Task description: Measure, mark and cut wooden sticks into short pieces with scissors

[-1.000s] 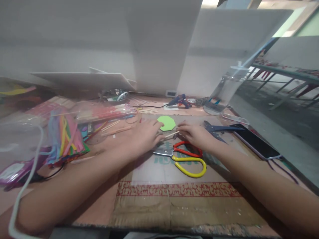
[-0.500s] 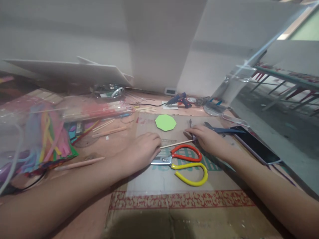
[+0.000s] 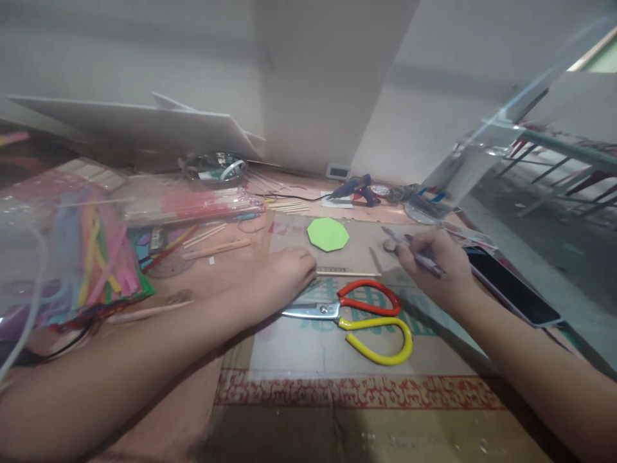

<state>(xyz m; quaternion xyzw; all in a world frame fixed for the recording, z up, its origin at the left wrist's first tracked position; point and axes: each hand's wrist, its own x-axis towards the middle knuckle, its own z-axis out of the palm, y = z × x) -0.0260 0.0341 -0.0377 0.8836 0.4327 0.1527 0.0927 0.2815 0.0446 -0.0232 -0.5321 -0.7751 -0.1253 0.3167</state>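
Observation:
My left hand [image 3: 289, 273] rests closed on the cardboard, its fingers pressed on one end of a thin wooden stick [image 3: 354, 274]. A strip with ruler-like markings [image 3: 332, 269] lies along the stick's far side. My right hand [image 3: 436, 257] is raised to the right of the stick, closed round a slim pen [image 3: 428, 262] that slants across the fingers. Just below the stick lie scissors [image 3: 332, 312] with one red and one yellow handle, blades toward my left wrist. A bright green octagon [image 3: 328, 234] lies flat beyond the stick.
A blue glue gun [image 3: 354, 190] stands at the back, near a clear container [image 3: 429, 206]. A phone [image 3: 513, 286] lies at the right edge. Bagged sticks [image 3: 193, 206] and colourful strips [image 3: 103, 257] crowd the left. Cardboard [image 3: 270, 427] covers the middle.
My right hand has lifted away from the stick's end and moved right with the pen, now tilted. The stick lies more level; my left hand stays on it. The view has shifted slightly.

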